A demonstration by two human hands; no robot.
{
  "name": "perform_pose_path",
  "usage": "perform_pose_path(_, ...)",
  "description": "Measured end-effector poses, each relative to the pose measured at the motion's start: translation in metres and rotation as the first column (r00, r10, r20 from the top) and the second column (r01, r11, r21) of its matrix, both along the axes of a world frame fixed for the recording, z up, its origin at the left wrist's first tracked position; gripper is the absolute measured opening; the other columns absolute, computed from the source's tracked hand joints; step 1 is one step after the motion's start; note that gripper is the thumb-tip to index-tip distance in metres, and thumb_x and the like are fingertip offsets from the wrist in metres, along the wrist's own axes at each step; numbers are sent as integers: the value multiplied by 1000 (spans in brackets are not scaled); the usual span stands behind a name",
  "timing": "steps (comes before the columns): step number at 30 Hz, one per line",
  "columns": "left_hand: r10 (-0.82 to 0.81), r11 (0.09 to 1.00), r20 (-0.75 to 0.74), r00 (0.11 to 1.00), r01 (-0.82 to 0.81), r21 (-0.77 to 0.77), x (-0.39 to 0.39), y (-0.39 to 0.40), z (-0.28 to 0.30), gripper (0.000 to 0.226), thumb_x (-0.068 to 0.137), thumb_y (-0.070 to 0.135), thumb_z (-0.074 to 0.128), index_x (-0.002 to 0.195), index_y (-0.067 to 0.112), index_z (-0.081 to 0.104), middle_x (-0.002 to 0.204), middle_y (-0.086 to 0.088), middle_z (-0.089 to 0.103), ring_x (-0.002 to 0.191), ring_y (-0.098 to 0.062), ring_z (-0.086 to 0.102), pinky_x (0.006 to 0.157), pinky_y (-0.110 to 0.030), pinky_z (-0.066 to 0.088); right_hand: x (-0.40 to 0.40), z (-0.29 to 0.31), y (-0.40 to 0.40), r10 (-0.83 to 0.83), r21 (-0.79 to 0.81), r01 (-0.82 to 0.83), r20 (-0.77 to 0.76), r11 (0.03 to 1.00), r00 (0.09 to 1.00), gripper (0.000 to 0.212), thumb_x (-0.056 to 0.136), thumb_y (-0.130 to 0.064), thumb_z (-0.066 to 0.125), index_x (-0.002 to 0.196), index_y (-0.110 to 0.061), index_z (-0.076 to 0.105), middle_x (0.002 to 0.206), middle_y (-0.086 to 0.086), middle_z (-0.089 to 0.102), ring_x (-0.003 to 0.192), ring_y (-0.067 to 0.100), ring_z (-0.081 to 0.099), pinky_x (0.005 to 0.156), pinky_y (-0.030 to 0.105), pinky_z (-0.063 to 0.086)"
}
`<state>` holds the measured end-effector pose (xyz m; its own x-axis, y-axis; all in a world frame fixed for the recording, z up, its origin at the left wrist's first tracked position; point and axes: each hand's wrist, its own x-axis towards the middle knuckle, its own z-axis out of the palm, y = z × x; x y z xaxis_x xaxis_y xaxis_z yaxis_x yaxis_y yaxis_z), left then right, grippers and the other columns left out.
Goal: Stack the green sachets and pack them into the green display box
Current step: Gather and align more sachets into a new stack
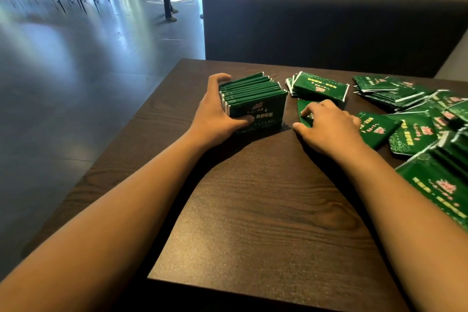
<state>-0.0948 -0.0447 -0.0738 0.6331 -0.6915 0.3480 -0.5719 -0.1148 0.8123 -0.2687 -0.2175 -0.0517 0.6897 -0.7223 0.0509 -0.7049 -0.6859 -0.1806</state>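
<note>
Sachets stand packed upright in a row inside the green display box, which sits on the dark wood-grain desk toward its far left corner. The left hand grips the box from its left end, thumb curled across the printed near face and fingers wrapped over the far top edge. The right hand lies just right of the box, apart from it, fingers curled down onto a single green sachet that lies flat on the desk; the thumb tip touches the desk surface beside it. Whether the sachet is lifted at all cannot be told. Beyond that hand, near the far edge, a small stack of sachets lies flat. A larger loose pile of sachets is spread along the right side of the desk, overlapping one another, running from the far edge toward the near right edge. A dark upholstered bench back stands behind the far edge of the desk.
</note>
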Motion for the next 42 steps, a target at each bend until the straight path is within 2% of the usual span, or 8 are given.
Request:
perform_pose_path(5, -1, 1000, -9, 1000, 1, 0, 3, -1, -2, 91, 72, 17, 92, 141, 27, 33, 137, -3, 55, 129, -19, 57, 111, -49, 50, -1, -1, -2, 31, -35, -27, 116, 999, 993, 21, 89, -44, 68, 101, -27, 62, 124, 5, 52, 117, 34, 53, 97, 48, 41)
perform_pose_path(9, -9, 1000, -15, 1000, 9, 4, 3, -1, -3, 91, 73, 16, 92, 141, 27, 32, 138, -2, 55, 130, -19, 57, 111, -50, 50, -2, -1, -2, 58, -81, -44, 182, 996, 982, 44, 84, -33, 75, 123, -25, 56, 128, 9, 53, 114, 34, 56, 88, 42, 48)
perform_pose_path(13, -11, 1000, -12, 1000, 11, 4, 5, -1, -3, 91, 73, 17, 92, 141, 27, 33, 139, -2, 54, 130, -19, 56, 111, -50, 50, -2, 2, 2, 53, -88, -36, 196, 995, 979, 65, 80, -27, 79, 136, -31, 48, 137, 8, 49, 126, 38, 46, 98, 53, 47)
perform_pose_path(22, -8, 1000, -5, 1000, 8, -7, 5, -2, -4, 89, 73, 18, 92, 140, 27, 34, 137, -2, 55, 127, -19, 58, 109, -48, 52, 0, 4, 5, 77, -5, -77, -4, 997, 997, 70, 87, -60, 66, 146, -31, 43, 142, 9, 51, 132, 40, 45, 105, 56, 41)
perform_pose_path(27, -12, 1000, -15, 1000, 12, -8, 5, -2, -4, 89, 73, 17, 92, 140, 26, 34, 137, -2, 55, 128, -18, 57, 110, -47, 51, 0, 4, 8, 171, -83, -163, 114, 983, 979, 52, 94, -32, 59, 144, -24, 48, 121, 7, 60, 111, 30, 58, 84, 40, 46)
perform_pose_path(33, -7, 999, -39, 999, 6, -37, 7, -1, -5, 88, 72, 19, 92, 138, 28, 35, 135, -3, 56, 126, -20, 59, 106, -49, 54, 0, 6, 8, 235, -192, -176, 356, 966, 904, 37, 102, -19, 41, 138, -19, 49, 105, 13, 67, 91, 38, 61, 79, 46, 50)
perform_pose_path(38, -6, 999, -56, 998, 4, -43, 7, -3, -6, 87, 72, 16, 92, 137, 28, 35, 134, -3, 58, 126, -19, 60, 105, -48, 55, -1, 6, 6, 215, -176, -174, 251, 969, 944, 47, 97, -35, 61, 140, -26, 45, 124, 7, 58, 107, 33, 60, 85, 46, 52)
perform_pose_path(42, 1, 999, -60, 998, -4, -53, 8, -2, -7, 87, 71, 19, 92, 137, 29, 35, 134, -4, 58, 125, -20, 60, 104, -48, 56, -1, 6, 5, 188, -190, -131, 320, 973, 929, 45, 86, -12, 65, 127, -20, 52, 112, 9, 59, 97, 33, 59, 74, 39, 47)
